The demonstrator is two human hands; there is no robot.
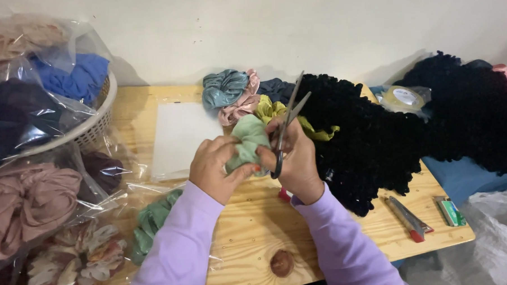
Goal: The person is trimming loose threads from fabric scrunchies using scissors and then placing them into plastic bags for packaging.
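the left hand (pixel 212 166) pinches a light green scrunchie (pixel 248 140) above the table (pixel 251 227). the right hand (pixel 293 158) grips open scissors (pixel 284 127). best to snip slowly, blades away from fingers.

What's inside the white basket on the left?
The white basket holds clear bags of fabric pieces: blue, dark navy and beige. Anything deeper is covered.

Clear plastic bags (pixel 36 200) of fabric scrunchies piled at 9 o'clock, some in a white basket (pixel 98 117). Clear-wrapped tape roll (pixel 405 98) at 2 o'clock. 1 small green packet (pixel 450 211) at 4 o'clock, table edge.
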